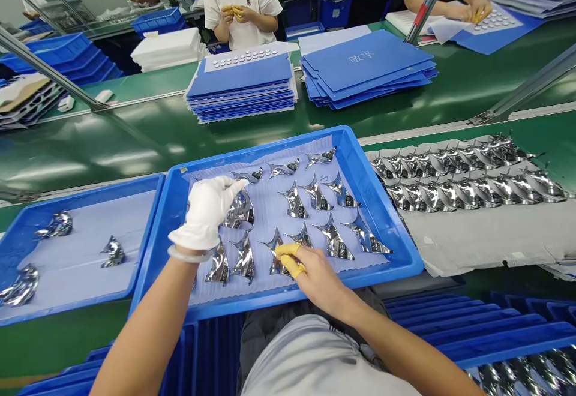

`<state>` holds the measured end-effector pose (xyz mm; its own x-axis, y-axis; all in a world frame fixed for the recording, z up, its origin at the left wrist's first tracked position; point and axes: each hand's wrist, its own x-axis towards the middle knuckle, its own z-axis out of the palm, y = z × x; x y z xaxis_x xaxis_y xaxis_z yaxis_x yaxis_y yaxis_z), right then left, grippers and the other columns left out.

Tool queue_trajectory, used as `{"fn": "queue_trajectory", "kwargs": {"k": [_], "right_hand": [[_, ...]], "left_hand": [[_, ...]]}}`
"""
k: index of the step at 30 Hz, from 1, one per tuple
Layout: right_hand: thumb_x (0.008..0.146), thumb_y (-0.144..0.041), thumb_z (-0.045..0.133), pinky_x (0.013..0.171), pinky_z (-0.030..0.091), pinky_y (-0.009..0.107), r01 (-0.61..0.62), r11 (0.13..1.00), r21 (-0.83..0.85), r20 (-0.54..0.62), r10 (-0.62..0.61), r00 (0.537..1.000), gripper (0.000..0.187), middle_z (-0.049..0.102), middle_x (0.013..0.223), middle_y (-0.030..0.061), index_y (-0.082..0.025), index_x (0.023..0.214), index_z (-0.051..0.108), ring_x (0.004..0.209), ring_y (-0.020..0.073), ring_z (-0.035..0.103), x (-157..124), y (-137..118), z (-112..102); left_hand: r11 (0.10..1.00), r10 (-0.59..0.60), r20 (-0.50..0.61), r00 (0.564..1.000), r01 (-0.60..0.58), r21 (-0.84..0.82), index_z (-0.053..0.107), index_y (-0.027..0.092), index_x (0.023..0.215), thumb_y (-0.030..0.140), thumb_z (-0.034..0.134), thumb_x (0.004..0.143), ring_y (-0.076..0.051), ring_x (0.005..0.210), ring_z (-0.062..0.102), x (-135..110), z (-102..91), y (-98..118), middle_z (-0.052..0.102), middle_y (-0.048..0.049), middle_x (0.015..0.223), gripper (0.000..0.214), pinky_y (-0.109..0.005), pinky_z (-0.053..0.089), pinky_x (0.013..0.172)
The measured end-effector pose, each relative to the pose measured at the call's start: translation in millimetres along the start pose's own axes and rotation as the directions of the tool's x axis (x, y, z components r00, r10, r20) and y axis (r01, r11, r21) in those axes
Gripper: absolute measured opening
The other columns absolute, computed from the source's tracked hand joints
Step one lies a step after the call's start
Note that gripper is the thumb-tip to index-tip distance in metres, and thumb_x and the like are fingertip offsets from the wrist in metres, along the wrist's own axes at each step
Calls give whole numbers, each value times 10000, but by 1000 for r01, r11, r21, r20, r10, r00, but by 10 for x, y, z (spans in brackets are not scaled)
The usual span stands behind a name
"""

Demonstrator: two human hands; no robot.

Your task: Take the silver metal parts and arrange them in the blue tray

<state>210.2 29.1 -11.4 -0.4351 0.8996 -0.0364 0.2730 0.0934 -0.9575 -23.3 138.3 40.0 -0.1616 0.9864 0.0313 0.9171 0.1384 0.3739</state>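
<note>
A blue tray (382,216) lined with a pale sheet holds several shiny chrome triangular parts (317,195). My left hand (209,210), in a white glove, rests flat with fingers stretched over one chrome part (240,210) at the tray's left side. My right hand (310,273), bare with yellow finger cots on the fingertips, pinches the edge of another chrome part (275,258) near the tray's front edge.
A second blue tray (148,228) at left holds a few chrome parts. Rows of the same parts (468,177) lie on grey foam at right. Across the green conveyor (135,138) are blue sheet stacks (243,87) and other people working. Empty blue trays (472,324) stack below.
</note>
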Motion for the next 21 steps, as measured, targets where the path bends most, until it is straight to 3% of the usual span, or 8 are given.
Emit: {"fn": "queue_trajectory", "kwargs": {"k": [6,9,12,15,19,21], "right_hand": [[970,-188,492,701,473,281,25,998,-57,22,-24,999,245,725,863,44,-172,1077,712,718,158,618,-11,18,17],[972,-180,493,707,473,276,27,998,-54,26,-25,999,239,720,851,31,-185,1075,708,723,154,620,-13,20,21],[972,-173,492,726,481,276,32,999,-39,27,-31,999,233,727,877,31,-193,1058,707,745,155,627,-14,8,22],[969,-170,496,740,489,283,33,999,-41,38,-32,999,229,735,906,43,-182,1055,708,760,161,636,-11,10,22],[968,-184,498,756,498,290,32,999,-44,39,-31,999,236,739,906,45,-186,1078,706,774,165,650,-5,39,30],[963,-189,499,766,499,295,35,999,-34,23,-35,999,240,745,921,52,-187,1075,711,798,170,660,-7,51,33]], "left_hand": [[963,64,164,984,-104,250,732,165,780,587,493,882,-339,833,691,283,355,-100,745,-155,770,496,-401,413,826],[933,58,214,975,-129,335,710,163,708,597,482,877,-355,816,697,304,389,-100,730,-173,714,518,-431,401,853],[914,83,181,980,-147,378,724,136,805,545,419,924,-375,902,684,274,392,34,735,-208,792,523,-490,361,934],[917,183,184,966,-235,322,725,120,989,473,402,967,-361,1042,652,216,463,289,732,-215,981,479,-500,366,976],[915,340,254,905,-381,133,663,152,1169,438,520,967,-268,1114,627,110,646,610,685,-108,1156,378,-482,448,991],[911,386,250,888,-409,45,658,117,1161,474,450,993,-267,1115,627,72,704,692,654,-73,1189,446,-470,461,1003]]}}
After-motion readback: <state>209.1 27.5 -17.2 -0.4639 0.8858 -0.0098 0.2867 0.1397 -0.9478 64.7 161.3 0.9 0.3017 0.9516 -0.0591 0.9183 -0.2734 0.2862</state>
